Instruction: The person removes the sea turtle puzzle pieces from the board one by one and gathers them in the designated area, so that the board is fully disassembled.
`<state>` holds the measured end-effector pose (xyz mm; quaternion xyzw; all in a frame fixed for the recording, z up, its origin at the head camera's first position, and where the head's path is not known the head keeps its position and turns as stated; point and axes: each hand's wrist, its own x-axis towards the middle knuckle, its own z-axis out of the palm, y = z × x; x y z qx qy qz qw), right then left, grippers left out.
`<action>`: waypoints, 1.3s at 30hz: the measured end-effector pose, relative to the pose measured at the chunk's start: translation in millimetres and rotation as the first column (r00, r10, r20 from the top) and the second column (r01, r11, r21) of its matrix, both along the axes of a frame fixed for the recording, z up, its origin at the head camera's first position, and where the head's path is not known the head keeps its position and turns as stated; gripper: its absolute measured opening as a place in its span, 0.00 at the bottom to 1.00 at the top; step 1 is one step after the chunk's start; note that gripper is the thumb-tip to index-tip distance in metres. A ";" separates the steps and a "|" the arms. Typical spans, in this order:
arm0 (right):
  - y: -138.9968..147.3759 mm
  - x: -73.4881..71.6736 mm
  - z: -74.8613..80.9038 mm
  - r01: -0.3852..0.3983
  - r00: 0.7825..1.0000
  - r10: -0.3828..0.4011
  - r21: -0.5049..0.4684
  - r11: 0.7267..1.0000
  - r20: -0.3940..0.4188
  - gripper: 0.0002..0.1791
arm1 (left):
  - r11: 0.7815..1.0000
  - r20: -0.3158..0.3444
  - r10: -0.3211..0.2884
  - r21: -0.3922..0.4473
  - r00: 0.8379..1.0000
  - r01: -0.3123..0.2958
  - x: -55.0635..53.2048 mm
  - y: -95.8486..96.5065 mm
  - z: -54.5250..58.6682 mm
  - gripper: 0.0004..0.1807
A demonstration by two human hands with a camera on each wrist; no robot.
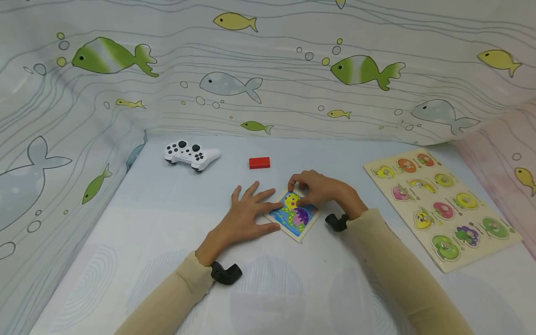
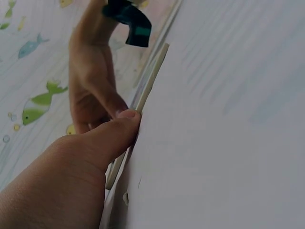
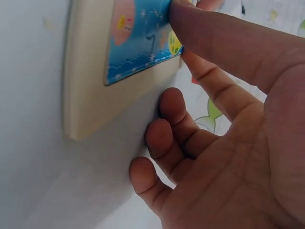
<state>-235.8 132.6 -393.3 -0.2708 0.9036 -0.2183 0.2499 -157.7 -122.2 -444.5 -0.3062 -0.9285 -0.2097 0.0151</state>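
A small square picture puzzle (image 1: 296, 218) with a wooden frame lies in the middle of the table, showing a yellow and purple cartoon figure on blue. From the left my left hand (image 1: 247, 214) touches it with spread, fairly straight fingers; its thumb (image 2: 121, 126) meets the frame's edge in the left wrist view. My right hand (image 1: 316, 188) grips the puzzle's far right side with bent fingers. In the right wrist view its thumb (image 3: 214, 40) lies on the picture, with the index finger at the frame's edge. The other fingers curl loosely beside the frame (image 3: 88, 105).
A white game controller (image 1: 191, 155) lies at the back left. Near the middle back is a red block (image 1: 259, 163). A large wooden fruit puzzle board (image 1: 412, 232) occupies the right side. Fish-patterned curtain (image 1: 289, 111) borders the table at the back and sides.
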 end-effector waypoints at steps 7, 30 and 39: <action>-4.3 -3.4 2.2 -0.021 0.999 0.020 0.023 1.000 0.025 0.18 | 1.000 0.010 0.006 -0.008 1.000 -0.006 -0.1 0.6 -1.4 0.30; -2.9 1.2 -3.9 -0.015 0.999 0.021 -0.177 0.984 0.035 0.19 | 1.000 0.004 0.000 0.009 1.000 -0.001 1.0 0.8 -1.2 0.30; -3.1 7.7 -5.3 -0.005 1.000 0.003 -0.194 0.981 -0.011 0.18 | 1.000 -0.005 -0.001 0.009 1.000 0.001 2.0 0.4 -0.2 0.30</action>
